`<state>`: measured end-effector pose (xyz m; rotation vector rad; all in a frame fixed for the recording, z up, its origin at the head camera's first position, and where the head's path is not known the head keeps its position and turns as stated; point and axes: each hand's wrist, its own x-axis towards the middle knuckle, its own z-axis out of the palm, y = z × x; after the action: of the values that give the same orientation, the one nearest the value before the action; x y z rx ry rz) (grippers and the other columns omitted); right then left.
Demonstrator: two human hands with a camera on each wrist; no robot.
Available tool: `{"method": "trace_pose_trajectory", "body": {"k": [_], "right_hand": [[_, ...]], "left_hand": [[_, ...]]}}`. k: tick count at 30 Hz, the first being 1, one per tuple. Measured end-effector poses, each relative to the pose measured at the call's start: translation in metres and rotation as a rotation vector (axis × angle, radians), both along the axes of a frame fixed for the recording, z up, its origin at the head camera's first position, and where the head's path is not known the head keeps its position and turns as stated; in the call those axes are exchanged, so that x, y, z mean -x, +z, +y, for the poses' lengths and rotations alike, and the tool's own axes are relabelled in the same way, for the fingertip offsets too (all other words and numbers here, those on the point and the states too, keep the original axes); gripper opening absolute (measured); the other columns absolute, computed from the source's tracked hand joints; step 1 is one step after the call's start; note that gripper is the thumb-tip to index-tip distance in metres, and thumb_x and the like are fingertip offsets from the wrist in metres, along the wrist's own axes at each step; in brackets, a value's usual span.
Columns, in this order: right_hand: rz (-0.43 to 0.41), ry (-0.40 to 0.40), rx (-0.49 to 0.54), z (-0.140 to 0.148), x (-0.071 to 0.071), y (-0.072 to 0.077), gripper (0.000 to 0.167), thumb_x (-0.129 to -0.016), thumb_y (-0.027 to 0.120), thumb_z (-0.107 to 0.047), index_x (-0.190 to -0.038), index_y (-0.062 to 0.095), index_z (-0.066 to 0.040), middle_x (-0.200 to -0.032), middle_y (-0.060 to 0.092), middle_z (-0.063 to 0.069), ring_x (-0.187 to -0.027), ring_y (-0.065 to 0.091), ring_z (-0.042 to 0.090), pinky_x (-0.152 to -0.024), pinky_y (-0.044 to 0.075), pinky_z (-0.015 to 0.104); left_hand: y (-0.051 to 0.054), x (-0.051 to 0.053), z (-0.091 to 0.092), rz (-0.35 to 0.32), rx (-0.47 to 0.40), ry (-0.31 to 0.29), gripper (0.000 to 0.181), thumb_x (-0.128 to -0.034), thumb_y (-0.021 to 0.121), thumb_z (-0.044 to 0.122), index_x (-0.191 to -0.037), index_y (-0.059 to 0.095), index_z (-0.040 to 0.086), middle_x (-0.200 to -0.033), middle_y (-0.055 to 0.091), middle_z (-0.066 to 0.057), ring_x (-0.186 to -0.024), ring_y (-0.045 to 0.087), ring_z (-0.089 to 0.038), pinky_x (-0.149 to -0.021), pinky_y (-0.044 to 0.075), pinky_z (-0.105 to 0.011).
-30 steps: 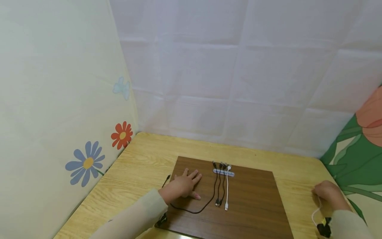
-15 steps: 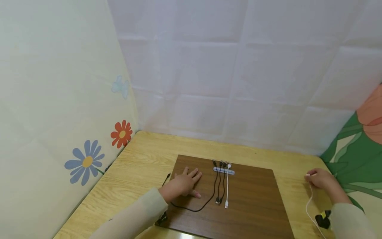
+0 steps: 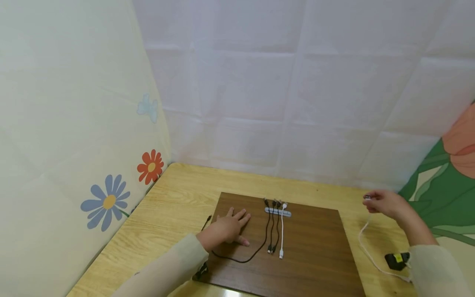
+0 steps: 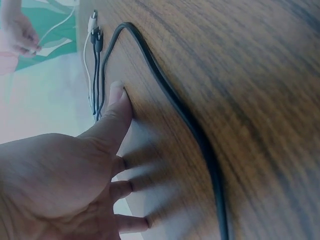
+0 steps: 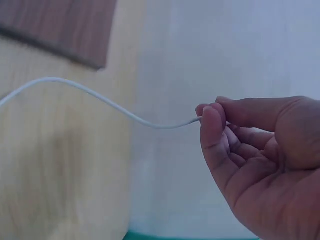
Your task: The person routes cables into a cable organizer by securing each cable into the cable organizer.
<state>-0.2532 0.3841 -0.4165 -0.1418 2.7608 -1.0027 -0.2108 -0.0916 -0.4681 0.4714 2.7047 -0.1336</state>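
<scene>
My left hand (image 3: 226, 229) rests with spread fingers on the left part of a dark brown board (image 3: 315, 247). Over the board's right side, raised above the table, my right hand (image 3: 387, 204) pinches the plug end of a white USB cable (image 3: 365, 247) between thumb and fingertips. The cable's slack hangs down to the table, toward a black bundle with a yellow label (image 3: 397, 260). Across the board's middle, several black cables (image 3: 273, 231) and a white cable (image 3: 282, 235) lie side by side, their upper ends in a pale blue cable holder (image 3: 278, 212).
One long black cable (image 4: 200, 135) curves across the board beneath the left hand toward the board's left edge. A dark cable end (image 3: 208, 218) sticks out there. Light wooden table (image 3: 178, 194) surrounds the board, with a white sheet (image 3: 237, 103) hanging behind it.
My right hand has risen and moved left and away from me, drawing the white cable's end with it. The black bundle has shifted slightly left. My left hand has stayed in place.
</scene>
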Motion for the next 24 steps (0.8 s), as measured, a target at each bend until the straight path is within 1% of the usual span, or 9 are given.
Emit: {"method": "trace_pose_trajectory", "body": {"k": [3,7,9,10,12,16,18,20,24], "right_hand": [[0.036,0.013,0.006,-0.012,-0.003,0.012,0.047,-0.106,0.052,-0.017,-0.130,0.046,0.023,-0.113,0.066,0.033,-0.090,0.070,0.025,-0.081,0.058,0.043],[0.082,0.001,0.084,-0.028,-0.006,0.023,0.038,-0.106,0.054,-0.015,-0.123,0.051,0.019,-0.103,0.072,0.021,-0.080,0.066,0.009,-0.073,0.059,0.031],[0.097,-0.007,0.124,-0.036,-0.009,0.028,0.034,-0.106,0.053,-0.014,-0.120,0.051,0.017,-0.102,0.073,0.018,-0.078,0.066,0.006,-0.072,0.059,0.029],[0.104,-0.011,0.127,-0.038,-0.010,0.030,0.034,-0.106,0.054,-0.015,-0.121,0.051,0.016,-0.102,0.073,0.017,-0.078,0.067,0.006,-0.072,0.059,0.029],[0.116,-0.007,0.112,-0.044,-0.013,0.034,0.038,-0.106,0.054,-0.019,-0.122,0.051,0.015,-0.103,0.072,0.019,-0.082,0.069,0.009,-0.075,0.059,0.033],[0.127,0.017,0.052,-0.054,-0.017,0.043,0.048,-0.106,0.055,-0.029,-0.127,0.051,0.014,-0.112,0.069,0.026,-0.094,0.072,0.027,-0.085,0.057,0.048],[0.142,0.040,0.047,-0.060,-0.018,0.047,0.048,-0.107,0.053,-0.029,-0.128,0.051,0.014,-0.116,0.068,0.028,-0.099,0.070,0.033,-0.088,0.054,0.054],[0.154,0.054,0.049,-0.066,-0.018,0.051,0.045,-0.107,0.052,-0.028,-0.129,0.052,0.011,-0.118,0.067,0.027,-0.100,0.070,0.030,-0.090,0.053,0.055],[0.177,0.055,0.080,-0.076,-0.019,0.058,0.041,-0.106,0.054,-0.029,-0.125,0.057,0.007,-0.116,0.070,0.022,-0.094,0.070,0.017,-0.088,0.055,0.051]], "left_hand": [[0.000,0.000,0.000,-0.001,-0.001,0.001,0.096,-0.0827,0.062,0.068,-0.162,0.022,0.032,-0.169,0.014,0.009,-0.156,0.013,-0.031,-0.112,0.033,-0.065],[0.000,0.000,0.000,-0.007,0.007,0.006,0.096,-0.0824,0.061,0.069,-0.162,0.021,0.033,-0.170,0.012,0.010,-0.156,0.012,-0.030,-0.113,0.032,-0.064],[0.000,0.000,0.001,-0.010,0.010,0.007,0.096,-0.0825,0.061,0.069,-0.162,0.021,0.034,-0.170,0.012,0.010,-0.156,0.012,-0.030,-0.113,0.032,-0.064],[0.000,0.000,0.001,-0.009,0.011,0.007,0.096,-0.0825,0.061,0.070,-0.162,0.021,0.034,-0.170,0.012,0.010,-0.156,0.012,-0.030,-0.113,0.032,-0.064],[0.000,0.000,0.001,-0.010,0.012,0.004,0.096,-0.0826,0.061,0.070,-0.162,0.021,0.034,-0.170,0.012,0.010,-0.156,0.013,-0.029,-0.113,0.032,-0.064],[0.000,0.000,0.001,-0.008,0.014,-0.004,0.096,-0.0826,0.061,0.070,-0.162,0.021,0.033,-0.170,0.013,0.010,-0.156,0.013,-0.030,-0.113,0.033,-0.064],[0.001,0.000,0.001,-0.007,0.013,-0.005,0.096,-0.0826,0.061,0.070,-0.162,0.021,0.033,-0.170,0.013,0.010,-0.156,0.013,-0.030,-0.112,0.033,-0.064],[0.002,0.000,0.000,-0.006,0.012,-0.007,0.096,-0.0827,0.061,0.070,-0.162,0.021,0.032,-0.170,0.013,0.009,-0.156,0.014,-0.030,-0.112,0.033,-0.065],[0.002,0.000,-0.001,-0.001,0.009,-0.012,0.096,-0.0830,0.061,0.070,-0.162,0.022,0.032,-0.169,0.014,0.008,-0.155,0.015,-0.031,-0.111,0.034,-0.064]]}}
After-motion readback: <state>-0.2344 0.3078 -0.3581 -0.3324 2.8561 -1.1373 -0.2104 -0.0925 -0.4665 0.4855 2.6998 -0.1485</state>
